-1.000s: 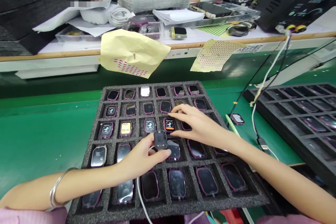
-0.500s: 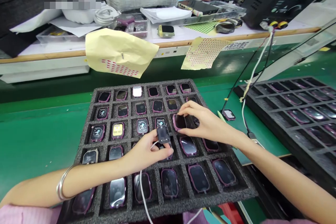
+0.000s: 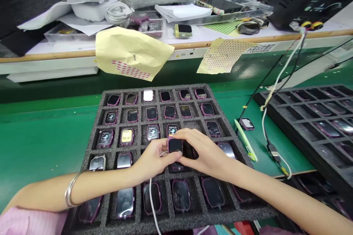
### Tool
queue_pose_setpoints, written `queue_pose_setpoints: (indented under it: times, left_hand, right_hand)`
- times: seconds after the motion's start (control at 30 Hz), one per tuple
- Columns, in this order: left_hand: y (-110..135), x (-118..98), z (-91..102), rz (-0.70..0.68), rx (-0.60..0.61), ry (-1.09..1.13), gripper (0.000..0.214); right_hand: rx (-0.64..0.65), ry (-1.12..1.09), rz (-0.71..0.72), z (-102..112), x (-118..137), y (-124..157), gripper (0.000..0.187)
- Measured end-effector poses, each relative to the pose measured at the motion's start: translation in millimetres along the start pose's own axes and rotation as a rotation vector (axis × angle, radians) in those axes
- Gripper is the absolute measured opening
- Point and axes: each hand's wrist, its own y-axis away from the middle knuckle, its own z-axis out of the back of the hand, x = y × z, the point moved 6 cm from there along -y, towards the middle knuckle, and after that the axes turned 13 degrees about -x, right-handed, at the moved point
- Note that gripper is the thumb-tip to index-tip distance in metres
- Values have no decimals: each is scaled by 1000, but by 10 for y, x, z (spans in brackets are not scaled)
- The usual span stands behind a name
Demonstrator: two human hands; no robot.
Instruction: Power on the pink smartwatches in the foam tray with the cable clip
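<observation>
A black foam tray (image 3: 176,87) holds several purple-rimmed smartwatch bodies in its cells, some with lit screens. Both hands meet over the tray's middle. My left hand (image 3: 153,159) is closed on a small black charging clip (image 3: 175,145) with a white cable (image 3: 151,202) running toward me. My right hand (image 3: 204,152) is closed around a purple-rimmed watch, mostly hidden behind the clip and my fingers, and pressed against the clip. A silver bracelet (image 3: 70,191) is on my left wrist.
A second black tray (image 3: 317,117) of watches lies at the right. A loose watch (image 3: 246,123), a green pen (image 3: 245,139) and cables (image 3: 275,80) lie on the green mat. Yellow sticker sheets (image 3: 132,57) hang from the cluttered shelf. Other people work behind it.
My right hand lifted a watch from the third row and brought it back toward me to the clip in my left hand. The two hands now touch.
</observation>
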Motion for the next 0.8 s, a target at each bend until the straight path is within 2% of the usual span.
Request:
queue_pose_setpoints:
  times: [0.13, 0.27, 0.47, 0.57, 0.8]
  left_hand:
    - [18, 4, 25, 54, 2, -21, 32]
    - [34, 33, 16, 111, 28, -12, 36]
    - [38, 51, -3, 145, 53, 17, 38]
    - [37, 48, 2, 135, 50, -1, 37]
    - [20, -24, -3, 15, 11, -50, 31]
  right_hand:
    - [-45, -77, 19, 3, 17, 26, 31]
    - [-95, -105, 15, 0, 1, 38, 33]
    - [-93, -123, -17, -20, -34, 53, 35]
    - [-94, -114, -23, -23, -39, 64, 36]
    - [-116, -42, 5, 6, -15, 77, 34]
